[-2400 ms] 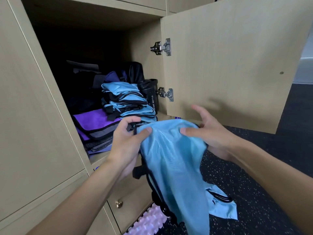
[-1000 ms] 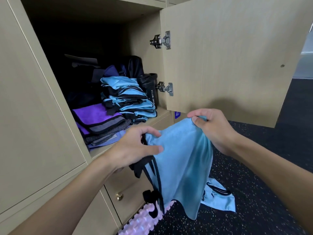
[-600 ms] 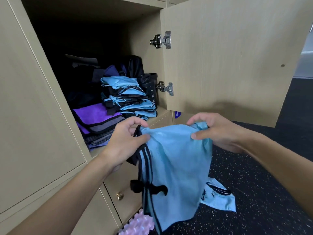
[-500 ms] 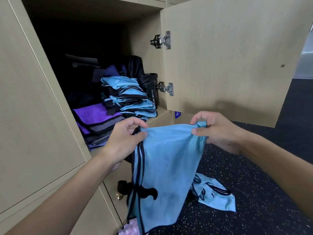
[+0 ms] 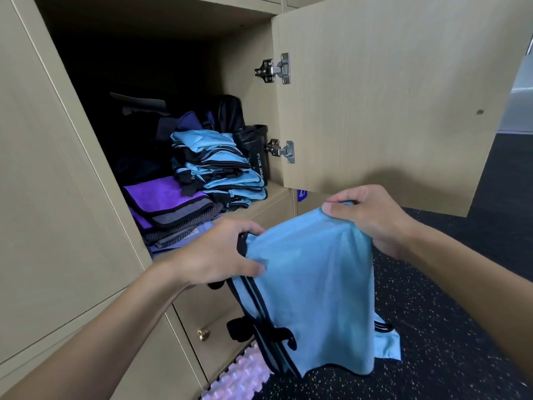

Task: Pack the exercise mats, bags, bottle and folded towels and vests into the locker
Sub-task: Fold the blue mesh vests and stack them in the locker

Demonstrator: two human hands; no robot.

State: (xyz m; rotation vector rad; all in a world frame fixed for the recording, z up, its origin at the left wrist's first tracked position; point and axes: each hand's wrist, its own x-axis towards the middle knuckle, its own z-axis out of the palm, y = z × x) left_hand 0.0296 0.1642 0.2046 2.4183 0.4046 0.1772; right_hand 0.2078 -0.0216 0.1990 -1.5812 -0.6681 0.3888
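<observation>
Head cam: holding up a light blue mesh vest with black trim [image 5: 314, 290] right in front of the open beige wooden locker [image 5: 72, 197], out in the air, not inside yet. Gripping its black-edged top corner with the left hand [image 5: 219, 252], thumb on the front of the cloth, fingers curled over the top. Pinching the other top corner with the right hand [image 5: 372, 217], fingers bunched round the fabric. Hanging loose below both hands, black straps dangling off the left edge.

Inside, on the locker shelf [image 5: 275, 190]: a stack of folded blue vests [image 5: 216, 166] in the middle, folded purple and grey towels [image 5: 164, 194] just left of it and touching, and a black sport bottle [image 5: 256, 157] upright just right of the stack, on the hinge side. Dark bags [image 5: 227, 111] piled behind, hard to make out in the shadow.

Down on the dark speckled floor [image 5: 447, 327]: a second blue vest [image 5: 388, 345] mostly hidden behind the held one, plus a pale pink ridged foam mat [image 5: 236, 379] by the locker's base.
</observation>
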